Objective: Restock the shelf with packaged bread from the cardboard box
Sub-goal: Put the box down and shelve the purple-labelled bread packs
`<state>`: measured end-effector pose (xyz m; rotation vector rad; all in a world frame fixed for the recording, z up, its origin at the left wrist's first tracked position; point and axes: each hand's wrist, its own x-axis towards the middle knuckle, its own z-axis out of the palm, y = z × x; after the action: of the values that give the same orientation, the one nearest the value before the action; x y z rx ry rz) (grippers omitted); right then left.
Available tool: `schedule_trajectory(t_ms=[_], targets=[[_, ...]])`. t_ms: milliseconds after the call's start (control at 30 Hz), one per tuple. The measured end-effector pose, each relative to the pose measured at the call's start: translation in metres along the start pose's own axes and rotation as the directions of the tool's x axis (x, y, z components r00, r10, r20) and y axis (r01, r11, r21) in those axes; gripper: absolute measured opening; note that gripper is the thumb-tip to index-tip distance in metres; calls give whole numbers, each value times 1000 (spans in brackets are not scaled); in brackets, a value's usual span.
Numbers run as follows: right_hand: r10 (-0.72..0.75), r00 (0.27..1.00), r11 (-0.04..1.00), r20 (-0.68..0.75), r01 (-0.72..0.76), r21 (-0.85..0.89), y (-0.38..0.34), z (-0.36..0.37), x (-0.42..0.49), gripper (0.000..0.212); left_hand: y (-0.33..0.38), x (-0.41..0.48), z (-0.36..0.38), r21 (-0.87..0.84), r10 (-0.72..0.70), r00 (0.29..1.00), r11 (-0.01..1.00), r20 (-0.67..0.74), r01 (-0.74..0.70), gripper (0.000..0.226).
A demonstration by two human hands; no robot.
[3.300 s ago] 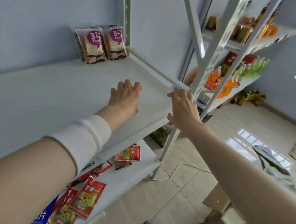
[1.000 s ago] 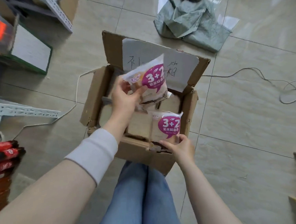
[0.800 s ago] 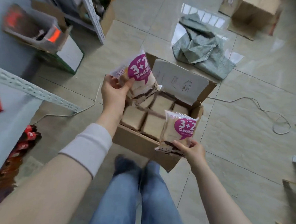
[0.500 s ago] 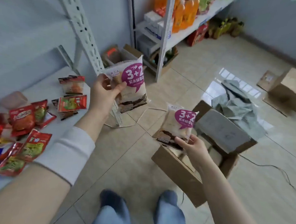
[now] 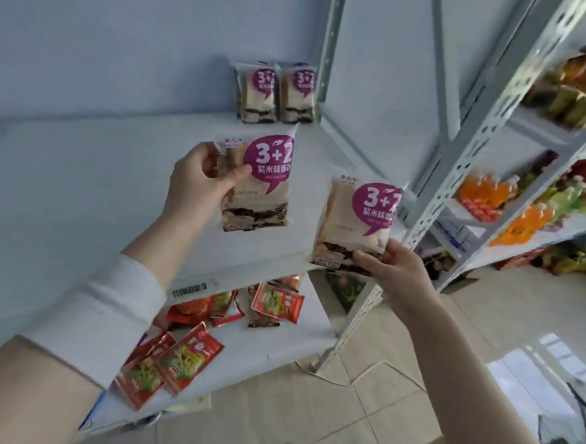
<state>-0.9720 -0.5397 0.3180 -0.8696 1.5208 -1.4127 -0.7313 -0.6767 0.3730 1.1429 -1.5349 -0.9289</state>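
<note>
We hold a bread pack (image 5: 262, 192) in our left hand (image 5: 198, 181), with fingers (image 5: 209, 160) curled round its edge. Our right hand (image 5: 395, 266) pinches a second pack (image 5: 353, 225) by its bottom corner. Both hang upright over the shelf (image 5: 80, 191) with labels facing us, like the two packs (image 5: 275, 93) at the back. They look ready to stand beside them.

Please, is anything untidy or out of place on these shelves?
Yes. On the lower shelf the red snack packets lie scattered flat at mixed angles, some overlapping, not in rows. The two bread packs at the back of the upper shelf stand upright, side by side. No tear or spill shows.
</note>
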Motion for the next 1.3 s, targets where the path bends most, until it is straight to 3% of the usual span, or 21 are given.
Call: schedule_trajectory(t_ms=[300,567,700,833,933,1000,1200,1300], targets=[[-100,992,993,80,105,-60,-31,52,247,33,-53,169,46,-10,-40,998,999,-46,40,31],[-177,981,948,80,192,-253,-37,74,420,17,-103,305,101,-64,-118,985,992,-129,111,29],[-226,973,920,53,231,-316,-34,80,445,20,-113,326,105,-29,-60,990,998,-128,57,29],[-266,961,912,-74,226,-341,-28,85,447,36,-118,326,109,83,3,990,997,-143,9,33],[-293,948,875,-126,212,-436,-27,93,439,31,-119,327,112,198,7,984,980,-181,30,43],[-313,939,826,-144,194,-529,-29,99,433,35,-116,327,111,199,-10,986,979,-164,43,50],[-285,944,702,-167,87,-707,-50,107,389,73,-96,308,92,85,-75,983,992,-165,90,72],[-379,919,544,-109,125,-830,-55,105,332,69,-81,269,74,296,135,984,950,-114,-96,67]])
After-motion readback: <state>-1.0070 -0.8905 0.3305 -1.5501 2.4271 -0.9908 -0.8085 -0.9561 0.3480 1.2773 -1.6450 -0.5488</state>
